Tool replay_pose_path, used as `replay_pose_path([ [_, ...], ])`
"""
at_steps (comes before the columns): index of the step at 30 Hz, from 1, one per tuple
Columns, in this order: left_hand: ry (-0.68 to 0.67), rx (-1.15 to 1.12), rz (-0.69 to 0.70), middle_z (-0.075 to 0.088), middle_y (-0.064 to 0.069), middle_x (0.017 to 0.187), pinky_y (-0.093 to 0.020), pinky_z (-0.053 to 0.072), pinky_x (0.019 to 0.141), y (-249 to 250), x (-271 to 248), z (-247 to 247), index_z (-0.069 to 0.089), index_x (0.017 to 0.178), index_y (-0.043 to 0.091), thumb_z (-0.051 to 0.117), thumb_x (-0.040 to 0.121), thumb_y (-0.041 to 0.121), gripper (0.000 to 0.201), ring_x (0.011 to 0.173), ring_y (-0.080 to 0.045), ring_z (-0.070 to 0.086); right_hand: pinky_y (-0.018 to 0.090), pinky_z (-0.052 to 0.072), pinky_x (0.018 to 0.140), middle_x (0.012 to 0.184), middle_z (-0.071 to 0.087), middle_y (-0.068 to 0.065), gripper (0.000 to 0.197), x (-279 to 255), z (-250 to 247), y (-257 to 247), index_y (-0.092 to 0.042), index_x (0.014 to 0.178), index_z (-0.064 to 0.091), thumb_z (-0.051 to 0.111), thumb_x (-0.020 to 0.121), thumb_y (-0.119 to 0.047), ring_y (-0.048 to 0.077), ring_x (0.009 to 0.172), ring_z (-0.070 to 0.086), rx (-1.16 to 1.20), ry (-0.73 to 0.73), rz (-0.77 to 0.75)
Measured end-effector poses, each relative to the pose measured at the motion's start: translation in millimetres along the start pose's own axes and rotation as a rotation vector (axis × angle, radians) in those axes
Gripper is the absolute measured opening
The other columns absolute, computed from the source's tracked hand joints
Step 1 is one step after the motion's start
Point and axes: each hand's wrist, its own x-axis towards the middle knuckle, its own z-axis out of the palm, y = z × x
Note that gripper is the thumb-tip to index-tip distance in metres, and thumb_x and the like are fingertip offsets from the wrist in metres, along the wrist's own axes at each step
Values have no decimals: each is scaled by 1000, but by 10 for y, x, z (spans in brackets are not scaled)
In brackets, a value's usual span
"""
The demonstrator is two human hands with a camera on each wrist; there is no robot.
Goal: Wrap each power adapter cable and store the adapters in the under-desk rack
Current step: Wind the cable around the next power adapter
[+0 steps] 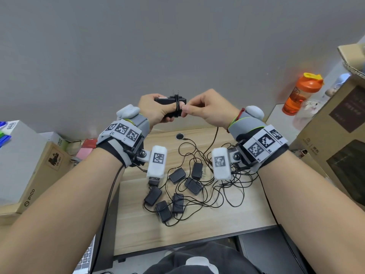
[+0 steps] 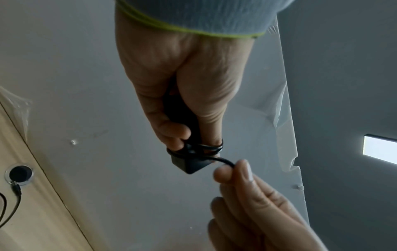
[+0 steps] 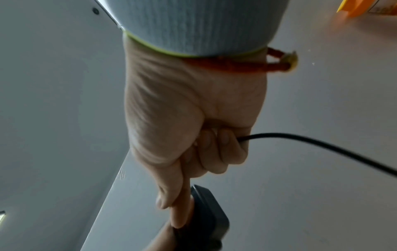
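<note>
Both forearms reach up over the light wooden table (image 1: 197, 230). The left hand (image 1: 156, 109) clamps its grip around a black rectangular power adapter (image 1: 169, 100), its thin black cable (image 1: 177, 104) looped over the thumb. At 3 o'clock, the right hand (image 1: 209, 109) pinches that cable. A cardboard box (image 1: 37, 175) at 8 o'clock reads "PICO". Loose black adapters (image 1: 177, 192) lie tangled below.

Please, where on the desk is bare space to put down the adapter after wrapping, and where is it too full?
Bare wood lies on the desk near its front edge, below the pile of adapters, and at the left, under the left hand's forearm. The middle is crowded with adapters, and loose cables tangle toward the right.
</note>
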Motion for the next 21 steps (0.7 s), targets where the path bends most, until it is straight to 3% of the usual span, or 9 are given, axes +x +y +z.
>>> replay_pose_path([
  [2, -23, 65, -6, 68, -12, 72, -22, 50, 47, -10, -2, 6, 60, 87, 8, 90, 67, 22, 39, 49, -19, 61, 25, 35, 62, 64, 62, 12, 23, 31, -50, -7, -15, 80, 78, 66, 92, -31, 9, 61, 43, 37, 32, -20],
  [6, -123, 150, 4, 65, -7, 65, -21, 47, 45, -29, -42, 39, 58, 78, 10, 89, 68, 17, 33, 48, -19, 58, 16, 45, 73, 69, 68, -8, 18, 105, -168, 5, -17, 77, 74, 68, 92, -24, -3, 67, 56, 90, 151, -4],
  [10, -184, 145, 0, 66, -9, 68, -23, 49, 46, -6, -59, 52, 57, 77, 10, 87, 70, 15, 32, 49, -20, 58, 25, 50, 81, 76, 71, 0, 17, 159, -210, 56, -18, 78, 74, 68, 91, -28, 3, 73, 58, 65, 183, 3],
  [13, -235, 168, 9, 67, -12, 72, -25, 49, 47, 37, -85, 75, 57, 82, 8, 88, 69, 16, 34, 49, -22, 59, 28, 50, 79, 78, 71, 7, 19, 200, -192, 98, -24, 72, 70, 68, 91, -27, 8, 73, 57, 86, 219, -11],
  [17, -259, 144, 41, 66, -13, 71, -25, 49, 46, 85, -116, 107, 57, 85, 6, 87, 69, 13, 35, 48, -22, 59, 25, 44, 71, 71, 64, 0, 23, 233, -160, 188, -27, 69, 68, 67, 92, -29, 6, 67, 51, 91, 216, 13],
  [21, -257, 128, 64, 67, -9, 66, -26, 49, 47, 106, -110, 128, 57, 81, 8, 87, 69, 14, 33, 48, -21, 59, 8, 33, 54, 47, 50, -19, 25, 179, -98, 224, -10, 79, 68, 58, 98, -24, -4, 47, 42, 122, 186, 42],
])
